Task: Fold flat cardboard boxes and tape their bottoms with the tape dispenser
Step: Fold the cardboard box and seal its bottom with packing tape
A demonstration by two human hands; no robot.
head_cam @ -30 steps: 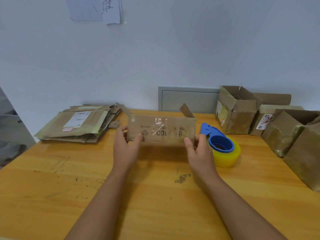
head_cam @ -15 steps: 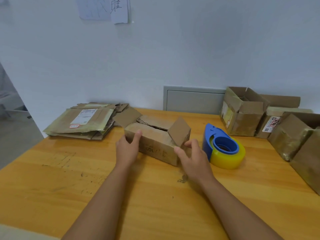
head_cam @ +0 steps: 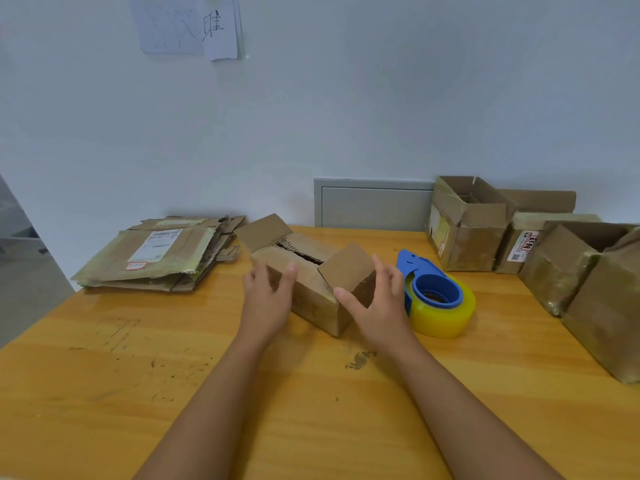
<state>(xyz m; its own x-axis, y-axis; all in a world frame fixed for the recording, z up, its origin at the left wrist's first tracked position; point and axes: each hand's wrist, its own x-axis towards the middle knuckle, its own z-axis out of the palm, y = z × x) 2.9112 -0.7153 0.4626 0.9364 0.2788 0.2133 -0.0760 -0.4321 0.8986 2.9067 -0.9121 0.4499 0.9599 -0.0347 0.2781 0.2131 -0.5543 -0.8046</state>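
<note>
A small brown cardboard box (head_cam: 313, 292) stands on the wooden table (head_cam: 121, 375), set at an angle, its top open and both end flaps (head_cam: 349, 271) raised. My left hand (head_cam: 268, 299) rests against the box's near-left side with straight fingers and the thumb by the top edge. My right hand (head_cam: 377, 306) is spread open at the box's right end, beside the raised flap; I cannot tell whether it touches. The blue tape dispenser (head_cam: 436, 296) with its yellowish roll lies just right of my right hand. A pile of flat boxes (head_cam: 152, 254) is at the back left.
Several assembled boxes (head_cam: 467, 230) crowd the back right, and bigger ones (head_cam: 588, 289) run along the right edge. A grey panel (head_cam: 374, 206) is set in the wall behind the table. Papers (head_cam: 194, 26) hang on the wall above.
The box was held up off the table in both hands, then set down with its open top up. Both hands have loosened their hold and now sit open at its sides.
</note>
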